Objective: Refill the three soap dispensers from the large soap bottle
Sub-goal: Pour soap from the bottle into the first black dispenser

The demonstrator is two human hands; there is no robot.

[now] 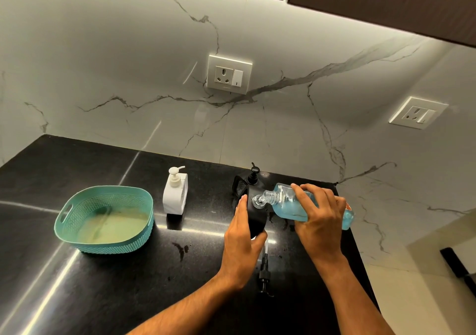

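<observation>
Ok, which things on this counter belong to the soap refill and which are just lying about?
In use:
clear bottle of blue soap, in right hand
open black dispenser, in left hand
black dispenser behind
white pump dispenser
loose black pump

Lying about:
teal plastic basket
two wall sockets

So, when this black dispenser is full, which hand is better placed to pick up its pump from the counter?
Probably the left hand. It only steadies the black dispenser, and the pump lies just below it. The right hand holds the tilted soap bottle.
</observation>
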